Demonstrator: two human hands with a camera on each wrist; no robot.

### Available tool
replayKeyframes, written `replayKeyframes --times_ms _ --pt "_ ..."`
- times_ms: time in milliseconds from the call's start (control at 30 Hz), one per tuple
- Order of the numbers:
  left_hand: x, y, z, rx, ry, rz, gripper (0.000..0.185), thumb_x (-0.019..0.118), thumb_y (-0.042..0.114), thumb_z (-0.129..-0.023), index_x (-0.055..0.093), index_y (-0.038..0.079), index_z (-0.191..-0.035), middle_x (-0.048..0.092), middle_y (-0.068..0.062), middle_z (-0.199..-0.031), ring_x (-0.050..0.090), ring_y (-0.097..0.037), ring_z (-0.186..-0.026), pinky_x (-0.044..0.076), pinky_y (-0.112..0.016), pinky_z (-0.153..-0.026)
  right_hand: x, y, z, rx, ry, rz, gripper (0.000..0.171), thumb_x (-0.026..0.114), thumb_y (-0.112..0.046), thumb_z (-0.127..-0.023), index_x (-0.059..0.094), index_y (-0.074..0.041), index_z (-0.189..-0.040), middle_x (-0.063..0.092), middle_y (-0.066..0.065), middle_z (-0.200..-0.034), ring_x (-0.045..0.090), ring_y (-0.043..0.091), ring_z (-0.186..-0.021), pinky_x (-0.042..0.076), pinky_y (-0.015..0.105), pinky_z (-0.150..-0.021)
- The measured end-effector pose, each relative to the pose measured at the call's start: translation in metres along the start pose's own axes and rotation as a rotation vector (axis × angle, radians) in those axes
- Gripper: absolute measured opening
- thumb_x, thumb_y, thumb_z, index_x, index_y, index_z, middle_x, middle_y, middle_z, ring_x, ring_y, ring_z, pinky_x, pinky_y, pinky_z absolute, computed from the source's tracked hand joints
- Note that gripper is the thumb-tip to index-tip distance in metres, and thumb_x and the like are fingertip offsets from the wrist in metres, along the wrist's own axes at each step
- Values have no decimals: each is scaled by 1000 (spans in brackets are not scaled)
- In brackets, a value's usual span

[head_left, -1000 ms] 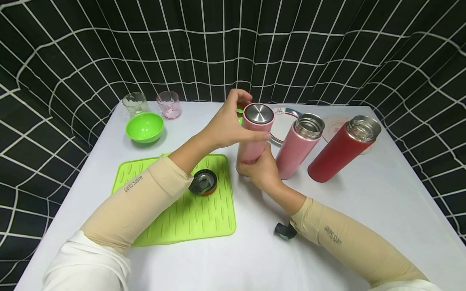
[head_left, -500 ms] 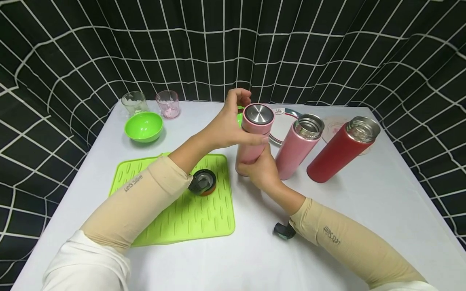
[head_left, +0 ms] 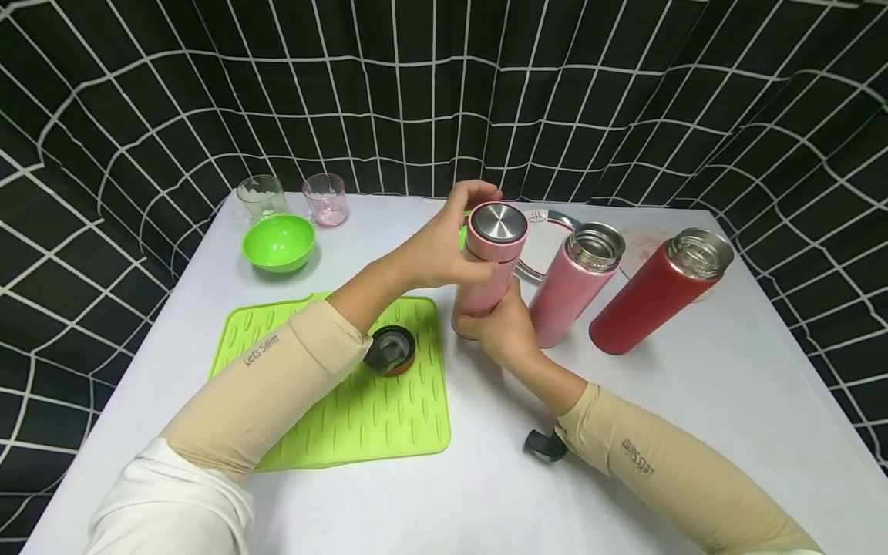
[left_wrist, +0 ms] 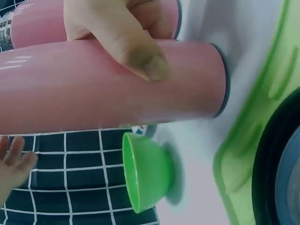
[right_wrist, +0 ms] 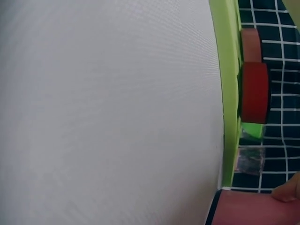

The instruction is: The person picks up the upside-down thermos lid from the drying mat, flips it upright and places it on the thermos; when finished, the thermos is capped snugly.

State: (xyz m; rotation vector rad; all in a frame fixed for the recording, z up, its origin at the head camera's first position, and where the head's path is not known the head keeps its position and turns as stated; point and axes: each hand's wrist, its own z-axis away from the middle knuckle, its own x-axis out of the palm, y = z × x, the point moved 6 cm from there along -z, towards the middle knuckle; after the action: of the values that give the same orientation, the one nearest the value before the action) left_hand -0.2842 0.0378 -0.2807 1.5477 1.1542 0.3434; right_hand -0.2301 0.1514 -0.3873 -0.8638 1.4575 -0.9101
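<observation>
Centrally in the head view, the left hand (head_left: 444, 247) curled its fingers round the steel-topped lid (head_left: 498, 225) of a pink flask (head_left: 486, 266), while the right hand (head_left: 502, 327) gripped the flask's lower body just below it. Right of centre stood an open pink flask (head_left: 572, 285) and an open red flask (head_left: 655, 297). A green mat (head_left: 347, 401) with a red lid (head_left: 391, 351) lay lower left, a green bowl (head_left: 279, 243) upper left.

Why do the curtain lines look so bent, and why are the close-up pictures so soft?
Head view: the wide lens bows the curtain grid toward the edges; even light gives soft shadows and glare on the steel cap of the pink flask. Left wrist view: turned sideways, the flask and green bowl slightly soft. Right wrist view: mostly blurred white table.
</observation>
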Motion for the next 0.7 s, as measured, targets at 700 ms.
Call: replayKeyframes --times_ms 700 --pt "-1 1 1 23 53 -5 73 88 22 -71 54 8 -133 50 -1 -121 51 -12 -110 48 -29 -90 -1 -2 -1 -71 33 -5 76 86 -12 -74 38 -6 -132 59 10 -115 57 22 -104 45 36 -92"
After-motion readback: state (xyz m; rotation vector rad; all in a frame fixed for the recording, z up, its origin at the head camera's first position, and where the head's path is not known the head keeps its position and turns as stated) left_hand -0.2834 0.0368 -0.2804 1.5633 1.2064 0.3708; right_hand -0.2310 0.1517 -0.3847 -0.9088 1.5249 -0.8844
